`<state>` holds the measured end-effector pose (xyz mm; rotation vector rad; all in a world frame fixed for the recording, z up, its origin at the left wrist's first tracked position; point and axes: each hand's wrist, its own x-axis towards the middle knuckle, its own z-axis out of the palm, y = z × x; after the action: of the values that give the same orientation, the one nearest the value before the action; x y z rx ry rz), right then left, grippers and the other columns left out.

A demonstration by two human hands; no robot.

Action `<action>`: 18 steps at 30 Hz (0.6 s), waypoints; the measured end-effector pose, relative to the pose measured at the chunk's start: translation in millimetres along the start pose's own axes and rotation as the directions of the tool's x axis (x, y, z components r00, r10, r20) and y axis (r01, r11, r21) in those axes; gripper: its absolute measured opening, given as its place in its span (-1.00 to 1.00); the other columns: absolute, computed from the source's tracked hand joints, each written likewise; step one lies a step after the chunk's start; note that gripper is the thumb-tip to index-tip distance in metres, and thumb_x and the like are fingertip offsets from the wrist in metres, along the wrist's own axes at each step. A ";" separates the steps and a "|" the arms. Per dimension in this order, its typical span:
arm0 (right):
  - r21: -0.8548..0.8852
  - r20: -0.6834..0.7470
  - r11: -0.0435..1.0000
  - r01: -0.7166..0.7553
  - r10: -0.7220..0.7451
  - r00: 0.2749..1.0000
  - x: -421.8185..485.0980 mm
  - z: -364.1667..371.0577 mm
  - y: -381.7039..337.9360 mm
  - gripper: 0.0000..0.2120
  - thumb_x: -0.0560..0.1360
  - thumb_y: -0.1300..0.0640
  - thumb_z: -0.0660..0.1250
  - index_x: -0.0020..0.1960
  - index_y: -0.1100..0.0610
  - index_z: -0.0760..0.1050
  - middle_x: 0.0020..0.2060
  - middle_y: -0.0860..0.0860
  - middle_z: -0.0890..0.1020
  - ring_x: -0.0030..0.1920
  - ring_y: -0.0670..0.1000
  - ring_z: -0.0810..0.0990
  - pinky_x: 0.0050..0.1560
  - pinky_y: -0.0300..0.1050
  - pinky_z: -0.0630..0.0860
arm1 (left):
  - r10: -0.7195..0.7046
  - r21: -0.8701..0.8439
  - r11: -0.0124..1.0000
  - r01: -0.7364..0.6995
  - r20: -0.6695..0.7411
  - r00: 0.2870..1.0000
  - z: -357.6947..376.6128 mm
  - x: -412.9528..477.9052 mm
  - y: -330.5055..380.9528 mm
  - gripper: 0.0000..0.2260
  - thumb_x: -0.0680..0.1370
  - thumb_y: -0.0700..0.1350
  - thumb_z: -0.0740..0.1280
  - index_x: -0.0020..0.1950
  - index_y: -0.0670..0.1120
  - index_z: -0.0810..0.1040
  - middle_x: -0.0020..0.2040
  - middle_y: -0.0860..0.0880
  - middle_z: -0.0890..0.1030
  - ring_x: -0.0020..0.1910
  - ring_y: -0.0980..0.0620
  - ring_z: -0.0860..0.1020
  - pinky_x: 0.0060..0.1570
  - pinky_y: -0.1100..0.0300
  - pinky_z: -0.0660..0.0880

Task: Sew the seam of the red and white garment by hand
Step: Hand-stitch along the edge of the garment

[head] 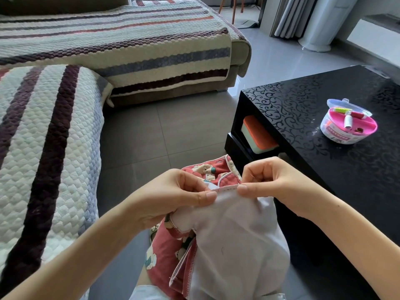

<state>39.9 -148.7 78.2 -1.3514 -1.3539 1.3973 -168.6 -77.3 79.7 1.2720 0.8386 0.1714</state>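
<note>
Red and white garment (229, 245) hangs at lower centre, left hand (173, 198) and right hand (275, 182) just above with fingers (205, 195) pinching its seam (227, 188) taut between them; hold that tension, stitches small and even; sewing kit (348, 124) open on table (303, 100), right.

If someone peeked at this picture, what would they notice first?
Most likely the two bare hands in the lower middle: the left hand and right hand each pinch the top edge of a red and white printed cloth garment. Next, the round white sewing box with a pink tray of thread spools, on the glossy black table at right.
</note>
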 end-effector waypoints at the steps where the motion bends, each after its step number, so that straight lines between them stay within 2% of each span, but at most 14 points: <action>1: -0.037 -0.022 0.999 0.002 -0.003 1.000 0.2 -0.9 2.0 -0.80 0.30 0.20 0.55 -0.39 0.16 0.54 -0.50 -0.03 0.52 -0.44 -0.15 0.46 -0.36 -0.39 0.37 | 0.000 -0.005 1.000 -0.001 -0.010 1.000 0.4 -0.4 0.1 -0.88 0.30 -0.12 0.46 -0.29 -0.17 0.67 -0.35 -0.07 0.63 -0.40 0.12 0.57 -0.40 0.34 0.48; 3: -0.138 -0.079 0.990 0.005 -0.016 0.997 -0.2 -1.3 4.0 -0.82 0.33 0.18 0.53 -0.35 0.21 0.56 -0.48 -0.01 0.53 -0.40 -0.10 0.47 -0.33 -0.32 0.38 | 0.004 -0.028 1.000 -0.006 -0.048 0.999 0.7 0.2 -0.1 -0.88 0.29 -0.12 0.45 -0.30 -0.17 0.67 -0.36 -0.08 0.62 -0.42 0.11 0.55 -0.42 0.34 0.47; 5: -0.228 -0.113 0.973 0.039 -0.066 0.991 -1.5 -0.1 4.2 -0.87 0.40 0.22 0.48 -0.26 0.23 0.58 -0.50 -0.09 0.48 -0.41 -0.14 0.41 -0.33 -0.32 0.32 | 0.016 -0.046 0.999 -0.020 -0.084 0.996 0.1 1.7 -0.9 -0.84 0.27 -0.12 0.47 -0.26 -0.20 0.67 -0.32 -0.12 0.62 -0.38 0.08 0.56 -0.39 0.30 0.50; 8: -0.386 -0.118 0.909 0.158 -0.219 0.969 -7.0 3.3 3.8 -0.85 0.48 0.08 0.40 -0.05 0.14 0.52 -0.49 -0.11 0.35 -0.45 -0.16 0.29 -0.37 -0.37 0.26 | 0.035 -0.056 0.998 -0.041 -0.115 0.993 0.0 2.6 -0.5 -0.80 0.27 -0.13 0.47 -0.21 -0.24 0.67 -0.29 -0.14 0.64 -0.35 0.05 0.57 -0.35 0.28 0.52; 11: -0.563 -0.122 0.793 0.232 -0.358 0.926 -13.6 8.4 2.2 -0.95 0.49 0.11 0.28 -0.14 0.05 0.46 -0.44 -0.10 0.45 -0.45 -0.10 0.37 -0.40 -0.31 0.29 | 0.050 -0.038 0.998 -0.056 -0.149 0.988 0.9 3.8 0.3 -0.92 0.38 -0.22 0.46 -0.20 -0.24 0.67 -0.29 -0.12 0.65 -0.35 0.07 0.58 -0.35 0.30 0.52; 13: -0.651 -0.109 0.715 0.255 -0.420 0.901 -16.2 12.6 2.1 -0.91 0.47 0.12 0.28 -0.22 0.07 0.47 -0.47 -0.09 0.47 -0.47 -0.05 0.40 -0.41 -0.35 0.27 | 0.069 -0.013 0.997 -0.073 -0.177 0.982 1.7 4.5 0.1 -0.96 0.44 -0.28 0.43 -0.20 -0.22 0.68 -0.30 -0.10 0.66 -0.35 0.09 0.58 -0.36 0.32 0.51; 16: -0.697 -0.121 0.674 0.244 -0.446 0.887 -16.8 16.1 2.5 -0.87 0.41 0.10 0.28 -0.28 0.11 0.50 -0.52 -0.05 0.46 -0.50 -0.02 0.38 -0.42 -0.40 0.23 | 0.090 0.001 0.996 -0.091 -0.195 0.977 3.4 4.4 0.2 -0.94 0.45 -0.28 0.42 -0.20 -0.21 0.69 -0.28 -0.09 0.67 -0.32 0.10 0.59 -0.34 0.32 0.51; 18: -0.710 -0.141 0.667 0.224 -0.447 0.884 -16.1 16.9 3.2 -0.90 0.39 0.15 0.31 -0.29 0.12 0.51 -0.54 -0.03 0.45 -0.51 -0.02 0.38 -0.43 -0.39 0.23 | 0.100 0.013 0.995 -0.100 -0.203 0.974 4.5 4.3 -0.2 -0.95 0.45 -0.26 0.43 -0.18 -0.21 0.69 -0.27 -0.08 0.67 -0.30 0.10 0.59 -0.33 0.32 0.51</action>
<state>26.4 -167.8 75.9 -1.5623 -1.8707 0.3884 -162.8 -78.5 77.8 1.3152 0.9494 0.3863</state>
